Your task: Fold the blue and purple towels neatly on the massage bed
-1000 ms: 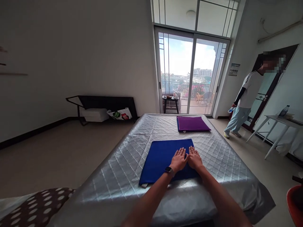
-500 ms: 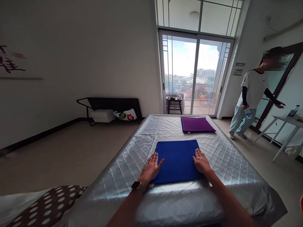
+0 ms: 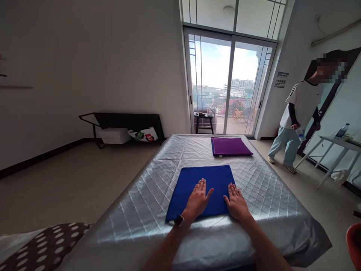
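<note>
- Glass door [image 3: 231, 82] at the back, tall, with bright sky and buildings beyond.
- Silver cover [image 3: 149, 195], stitched in diamonds, spread wide beneath both cloths.
- Person [image 3: 300, 107] at right, standing in a white shirt and pale blue trousers.
- Black bench [image 3: 129, 122] along the left wall, with box [image 3: 113, 136] and bag [image 3: 143, 134] low down beside each other.
- White table [image 3: 337, 140] at far right, near the person.
- Blue cloth [image 3: 216, 188], flat and squarish, on the near part of the cover.
- Purple cloth [image 3: 231, 146] farther off, apart from the blue one, blue showing along its edge.
- Left hand [image 3: 196, 199] palm down on the blue cloth, laid flat, fingers together, thumb spread apart.
- Right hand [image 3: 236, 201] likewise flat and unclenched, over the cloth's right edge, well apart from the left.
- Clear bottle [image 3: 300, 134] in the person's grasp.
- Dark watch [image 3: 178, 220] on the left wrist.
</note>
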`<state>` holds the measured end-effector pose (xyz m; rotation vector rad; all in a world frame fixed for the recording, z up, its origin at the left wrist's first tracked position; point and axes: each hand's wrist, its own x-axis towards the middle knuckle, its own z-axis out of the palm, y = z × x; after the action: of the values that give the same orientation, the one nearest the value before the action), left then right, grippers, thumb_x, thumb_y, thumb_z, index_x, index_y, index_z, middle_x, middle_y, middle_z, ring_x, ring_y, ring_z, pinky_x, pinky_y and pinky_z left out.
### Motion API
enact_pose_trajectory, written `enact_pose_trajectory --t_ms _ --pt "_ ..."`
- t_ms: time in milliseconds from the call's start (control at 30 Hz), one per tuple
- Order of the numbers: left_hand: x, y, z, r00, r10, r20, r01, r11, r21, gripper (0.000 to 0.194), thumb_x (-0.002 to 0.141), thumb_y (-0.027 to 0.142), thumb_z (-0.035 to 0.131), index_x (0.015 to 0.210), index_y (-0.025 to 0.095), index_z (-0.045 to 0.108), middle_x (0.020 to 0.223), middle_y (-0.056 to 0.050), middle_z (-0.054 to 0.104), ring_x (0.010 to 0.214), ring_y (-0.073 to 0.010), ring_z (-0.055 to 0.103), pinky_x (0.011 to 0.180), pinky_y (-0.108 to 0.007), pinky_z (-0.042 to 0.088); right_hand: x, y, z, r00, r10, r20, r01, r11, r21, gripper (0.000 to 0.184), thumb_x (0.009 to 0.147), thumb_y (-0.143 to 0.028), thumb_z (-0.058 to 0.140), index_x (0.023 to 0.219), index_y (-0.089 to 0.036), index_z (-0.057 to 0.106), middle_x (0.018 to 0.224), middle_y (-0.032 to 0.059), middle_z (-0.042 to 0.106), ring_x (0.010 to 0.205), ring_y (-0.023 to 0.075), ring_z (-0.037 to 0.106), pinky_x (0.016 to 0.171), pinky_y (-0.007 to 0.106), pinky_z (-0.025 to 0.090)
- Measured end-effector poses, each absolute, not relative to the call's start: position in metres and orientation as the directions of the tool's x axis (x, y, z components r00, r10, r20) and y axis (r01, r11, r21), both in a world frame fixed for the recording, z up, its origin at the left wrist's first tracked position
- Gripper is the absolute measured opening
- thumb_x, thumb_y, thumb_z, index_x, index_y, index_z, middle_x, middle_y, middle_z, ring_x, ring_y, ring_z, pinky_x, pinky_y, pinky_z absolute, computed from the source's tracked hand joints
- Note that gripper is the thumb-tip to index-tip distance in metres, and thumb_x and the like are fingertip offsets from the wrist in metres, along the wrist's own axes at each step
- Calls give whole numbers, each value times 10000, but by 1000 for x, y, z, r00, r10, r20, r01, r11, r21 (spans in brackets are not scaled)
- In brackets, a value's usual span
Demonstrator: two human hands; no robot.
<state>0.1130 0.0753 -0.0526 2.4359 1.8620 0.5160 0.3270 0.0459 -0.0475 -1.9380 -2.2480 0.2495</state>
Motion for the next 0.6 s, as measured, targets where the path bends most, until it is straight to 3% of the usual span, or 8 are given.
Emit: enact_pose_trajectory --t_ms 100,200,400,500,600 --pt "178 68 -53 462 854 237 826 -512 234 721 1013 543 127 1523 85 351 1575 -165 377 1484 -259 304 1207 -445 290 328 44 -45 -177 984 3 965 174 -197 621 1007 -323 243 1584 -98 197 1643 101 185 1531 222 119 1232 395 127" --pt "202 66 -57 523 833 180 797 -553 244 728 1014 527 77 1519 86 360 1580 -158 369 1488 -235 296 1211 -416 277 329 42 -42 -184 983 -20 966 177 -187 626 988 -284 265 1583 -104 199 1644 86 183 1529 215 129 1231 380 139" --pt "112 67 -73 308 942 133 925 -329 192 795 978 623 87 1531 114 347 1609 -109 323 1511 -243 234 1233 -426 208 325 40 -33 -139 990 -14 964 132 -231 656 1024 -428 182 1579 -79 196 1641 103 181 1529 207 130 1235 374 110" --pt "43 61 -87 113 985 132 981 -132 145 866 953 670 84 1535 76 324 1611 -138 308 1509 -275 240 1229 -451 212 323 38 -30 -136 991 -14 960 128 -248 668 1028 -467 176 1575 -87 222 1643 102 182 1530 204 120 1235 364 94" --pt "-1 52 -102 50 981 189 990 -74 123 869 955 656 69 1534 58 317 1604 -166 312 1503 -286 255 1223 -472 226 323 37 -27 -131 991 -23 959 120 -258 671 1029 -481 189 1575 -92 228 1644 100 180 1530 203 123 1235 358 86"
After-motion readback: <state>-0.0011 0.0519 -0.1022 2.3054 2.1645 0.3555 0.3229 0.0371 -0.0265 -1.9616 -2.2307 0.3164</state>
